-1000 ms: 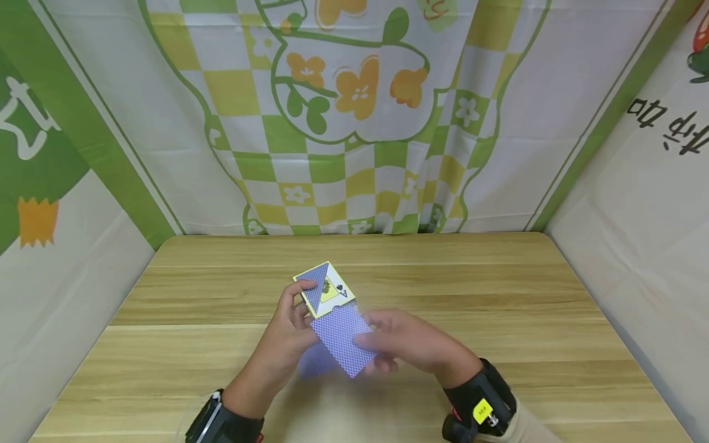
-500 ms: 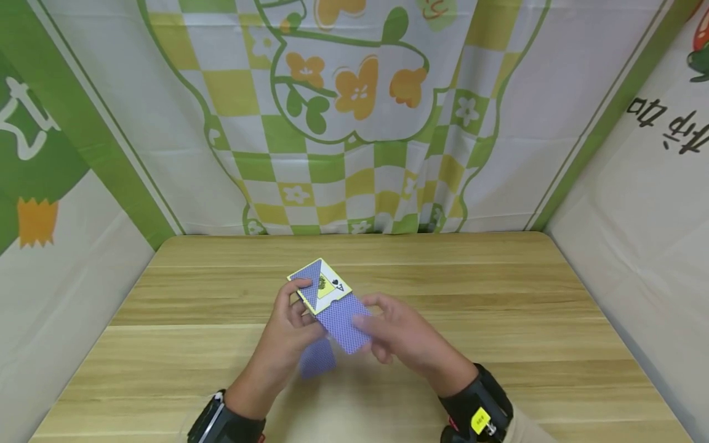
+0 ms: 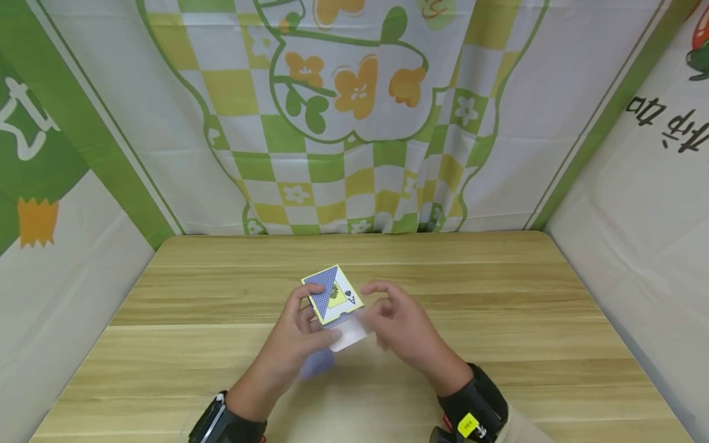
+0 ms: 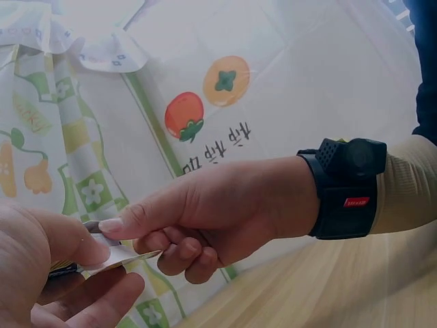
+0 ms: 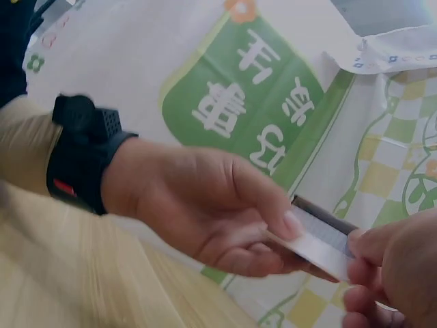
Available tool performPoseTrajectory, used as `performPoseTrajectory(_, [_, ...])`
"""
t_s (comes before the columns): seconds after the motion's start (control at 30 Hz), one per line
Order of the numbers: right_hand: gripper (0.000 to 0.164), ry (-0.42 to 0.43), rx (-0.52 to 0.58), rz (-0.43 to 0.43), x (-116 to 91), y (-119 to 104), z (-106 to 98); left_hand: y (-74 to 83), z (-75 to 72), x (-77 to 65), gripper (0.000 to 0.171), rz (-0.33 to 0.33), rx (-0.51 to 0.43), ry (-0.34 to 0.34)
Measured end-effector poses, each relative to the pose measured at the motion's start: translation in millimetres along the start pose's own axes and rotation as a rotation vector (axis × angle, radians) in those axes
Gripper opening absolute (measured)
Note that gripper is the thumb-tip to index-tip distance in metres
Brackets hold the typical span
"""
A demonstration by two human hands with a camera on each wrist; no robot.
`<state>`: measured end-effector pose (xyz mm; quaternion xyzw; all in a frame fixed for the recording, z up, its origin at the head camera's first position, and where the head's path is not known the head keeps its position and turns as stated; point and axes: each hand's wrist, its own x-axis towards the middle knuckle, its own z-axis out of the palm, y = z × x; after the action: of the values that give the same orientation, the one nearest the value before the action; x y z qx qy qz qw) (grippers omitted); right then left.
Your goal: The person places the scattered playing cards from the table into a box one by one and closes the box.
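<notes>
In the head view my left hand (image 3: 296, 332) grips a playing-card box (image 3: 333, 294), blue-patterned with an ace design and a yellow edge. Its white flap (image 3: 350, 335) sticks out at the near end, and the left thumb presses on it. My right hand (image 3: 401, 323) is at the box's right corner, its thumb and curled fingers pinching there, slightly blurred. The right wrist view has the left thumb (image 5: 292, 224) flat on the pale flap, facing the right fingertips (image 5: 358, 242). Below the left hand lies a blue-patterned card (image 3: 317, 364), partly covered by the hand.
A wooden table (image 3: 471, 277) spreads under both hands. Behind it hangs a green and yellow checked curtain (image 3: 360, 166), with white printed cloth walls (image 3: 626, 203) on either side. Each wrist wears a black camera strap (image 3: 479, 400).
Blue-backed cards sticking out of the box have slid in, pushed by the right hand. The white flap now shows, with the left thumb on it, and the box has shifted slightly right.
</notes>
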<state>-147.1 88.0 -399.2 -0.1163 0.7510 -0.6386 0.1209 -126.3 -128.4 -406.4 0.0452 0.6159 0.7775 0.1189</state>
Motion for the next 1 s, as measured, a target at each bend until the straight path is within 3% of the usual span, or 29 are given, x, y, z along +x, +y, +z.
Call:
performPoseTrajectory(0.17, [0.035,0.076,-0.100,-0.004,2,2,1,1.1,-0.3,-0.5,0.075,-0.009,0.014,-0.006])
performPoseTrajectory(0.47, [0.022,0.082,-0.172,-0.015,6,7,-1,0.7,-2.5,2.2,0.076,-0.044,0.020,0.003])
performPoseTrajectory(0.8, [0.014,0.182,-0.307,0.017,19,25,-13,9.7,-8.9,1.5,0.075,0.007,0.027,0.062])
performPoseTrajectory(0.87, [0.021,0.139,-0.403,0.021,23,34,-14,10.8,-10.7,1.3,0.074,0.016,0.026,0.067])
performPoseTrajectory(1.0, [0.044,-0.061,-0.607,0.041,26,57,-14,11.8,-13.2,1.2,0.074,0.022,0.023,0.070])
